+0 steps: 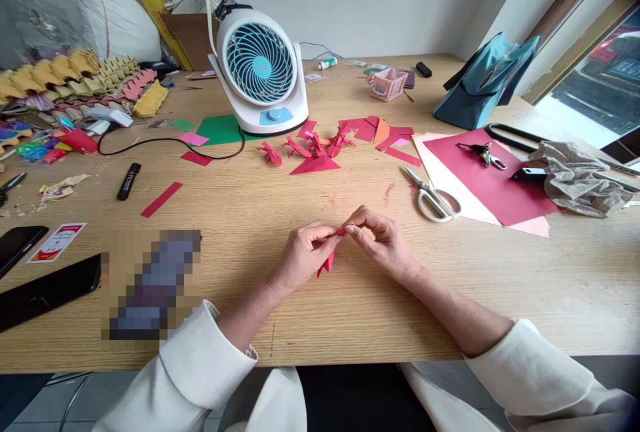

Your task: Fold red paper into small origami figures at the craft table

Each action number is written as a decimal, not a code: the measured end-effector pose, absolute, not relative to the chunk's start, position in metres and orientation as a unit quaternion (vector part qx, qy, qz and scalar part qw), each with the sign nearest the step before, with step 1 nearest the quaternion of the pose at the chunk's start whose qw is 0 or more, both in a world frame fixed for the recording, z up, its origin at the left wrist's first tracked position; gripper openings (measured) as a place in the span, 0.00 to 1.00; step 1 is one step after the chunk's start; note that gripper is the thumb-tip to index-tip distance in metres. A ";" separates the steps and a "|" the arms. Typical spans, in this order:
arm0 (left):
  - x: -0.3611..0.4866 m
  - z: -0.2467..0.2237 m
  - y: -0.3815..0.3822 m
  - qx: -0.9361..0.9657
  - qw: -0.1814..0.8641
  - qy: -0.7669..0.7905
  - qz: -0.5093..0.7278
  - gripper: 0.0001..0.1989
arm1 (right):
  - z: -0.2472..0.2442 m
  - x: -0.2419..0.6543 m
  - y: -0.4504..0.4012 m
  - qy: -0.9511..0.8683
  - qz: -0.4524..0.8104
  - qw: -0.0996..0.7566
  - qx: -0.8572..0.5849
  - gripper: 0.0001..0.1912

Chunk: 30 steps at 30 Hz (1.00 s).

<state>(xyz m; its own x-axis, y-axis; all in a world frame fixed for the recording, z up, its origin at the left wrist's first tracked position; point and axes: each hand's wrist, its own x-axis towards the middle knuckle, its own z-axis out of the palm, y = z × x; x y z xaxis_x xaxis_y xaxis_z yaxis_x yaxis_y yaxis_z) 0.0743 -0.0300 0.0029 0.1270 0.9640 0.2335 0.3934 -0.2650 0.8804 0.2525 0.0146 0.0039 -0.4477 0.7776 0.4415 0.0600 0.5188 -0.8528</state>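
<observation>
A small folded piece of red paper point(327, 264) is pinched between both hands, just above the wooden table. My left hand point(311, 251) closes thumb and fingers on its upper part. From the other side, my right hand point(377, 240) pinches its top tip, the fingertips of both hands almost meeting. Much of the paper's upper part hides behind the fingers; two pointed ends hang below. Farther back stand several finished-looking red origami figures point(316, 145), with a red folded triangular piece point(316, 165) in front of them. To the right lie open scissors point(434, 197) with pale handles.
A white fan point(261, 65) stands at the back. Red paper sheets point(493, 172) and a crumpled grey cloth point(580, 179) lie right, before a teal bag point(483, 89). A black marker point(129, 181), a red paper strip point(161, 199) and dark phones point(55, 289) are on the left.
</observation>
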 end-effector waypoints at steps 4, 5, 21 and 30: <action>0.075 0.004 -0.030 0.662 0.323 0.513 0.440 0.09 | 0.006 0.252 0.014 -0.750 0.377 0.473 -0.268 0.09; 0.075 0.004 -0.030 0.662 0.319 0.515 0.441 0.09 | 0.006 0.252 0.014 -0.752 0.370 0.478 -0.265 0.09; 0.079 0.000 -0.034 0.645 0.258 0.549 0.465 0.09 | 0.000 0.251 0.015 -0.770 0.308 0.486 -0.276 0.03; 0.079 0.006 -0.036 0.624 0.272 0.553 0.479 0.06 | 0.001 0.251 0.012 -0.789 0.275 0.487 -0.256 0.04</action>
<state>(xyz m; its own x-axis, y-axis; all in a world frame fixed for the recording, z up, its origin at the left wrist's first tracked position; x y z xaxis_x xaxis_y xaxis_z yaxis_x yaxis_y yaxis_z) 0.0789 -0.0365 0.0061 -0.0719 0.9522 0.2970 0.4302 -0.2391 0.8705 0.2508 0.0121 0.0005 -0.3951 0.6709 0.6275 0.1353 0.7182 -0.6826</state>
